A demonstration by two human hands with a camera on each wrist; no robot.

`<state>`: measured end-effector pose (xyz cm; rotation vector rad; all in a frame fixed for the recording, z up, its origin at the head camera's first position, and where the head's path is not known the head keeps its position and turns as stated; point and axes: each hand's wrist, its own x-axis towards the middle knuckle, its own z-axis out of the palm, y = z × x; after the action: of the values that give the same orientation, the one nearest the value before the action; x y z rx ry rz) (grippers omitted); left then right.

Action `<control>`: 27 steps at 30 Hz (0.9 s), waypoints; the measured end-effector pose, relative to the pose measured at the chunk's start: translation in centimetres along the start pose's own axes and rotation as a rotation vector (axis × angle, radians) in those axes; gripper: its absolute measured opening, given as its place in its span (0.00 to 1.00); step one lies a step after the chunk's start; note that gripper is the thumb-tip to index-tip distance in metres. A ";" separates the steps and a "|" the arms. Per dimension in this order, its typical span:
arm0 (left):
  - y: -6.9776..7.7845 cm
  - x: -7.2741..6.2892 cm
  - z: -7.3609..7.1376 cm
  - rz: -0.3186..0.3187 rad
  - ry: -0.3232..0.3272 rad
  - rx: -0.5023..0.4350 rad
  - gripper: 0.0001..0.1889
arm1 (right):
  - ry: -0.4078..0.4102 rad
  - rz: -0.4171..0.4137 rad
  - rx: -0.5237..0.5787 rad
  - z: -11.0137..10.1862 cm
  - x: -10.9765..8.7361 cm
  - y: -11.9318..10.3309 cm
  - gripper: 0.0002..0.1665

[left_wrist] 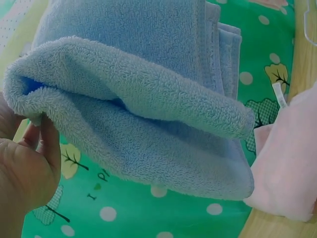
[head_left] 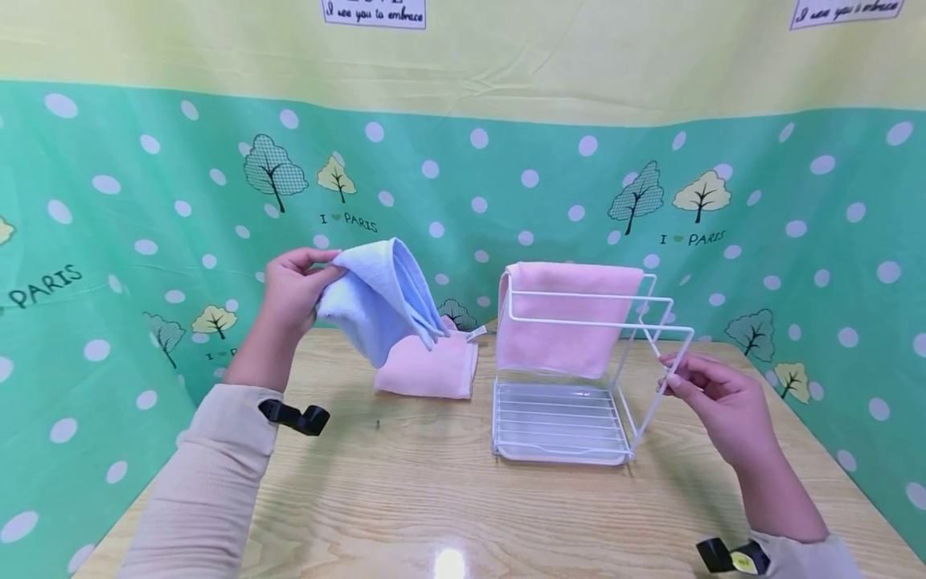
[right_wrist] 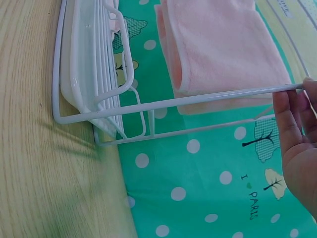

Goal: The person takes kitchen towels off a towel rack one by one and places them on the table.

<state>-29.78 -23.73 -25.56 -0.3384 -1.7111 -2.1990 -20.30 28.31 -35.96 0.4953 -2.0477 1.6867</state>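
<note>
My left hand (head_left: 295, 288) pinches a folded light blue towel (head_left: 376, 297) by its edge and holds it up above the table; in the left wrist view the blue towel (left_wrist: 133, 104) droops in loose folds. My right hand (head_left: 712, 402) pinches the slanted side wire of a white wire rack (head_left: 600, 323); the right wrist view shows the fingers on the rack's wire (right_wrist: 198, 100). Over the rack's rear bar hangs a pink towel (head_left: 564, 330). Another pink towel (head_left: 427, 366), folded and with a white tag, lies on the table behind the blue one and is partly hidden by it.
The rack's base holds a white tray (head_left: 560, 422) under several wires. A small dark speck (head_left: 377, 424) lies on the wooden table (head_left: 405, 498). A green polka-dot curtain (head_left: 463, 185) hangs behind the table and at both sides.
</note>
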 end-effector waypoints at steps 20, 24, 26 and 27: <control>-2.6 -1.1 -3.4 -0.045 0.214 -0.052 0.10 | -0.001 -0.005 0.009 0.1 0.2 0.2 0.13; -3.3 -1.1 -3.9 -0.046 0.257 -0.048 0.10 | 0.005 -0.001 0.008 0.1 0.1 0.2 0.14; -3.7 -1.1 -4.1 -0.041 0.275 -0.061 0.10 | 0.006 0.003 0.010 0.1 0.1 0.2 0.14; -4.0 -1.1 -4.1 -0.039 0.283 -0.066 0.10 | 0.007 0.004 0.012 0.1 0.1 0.2 0.14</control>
<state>-30.33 -26.73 -30.52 -0.0071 -1.5078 -2.2115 -20.53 28.22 -36.08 0.4891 -2.0367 1.7012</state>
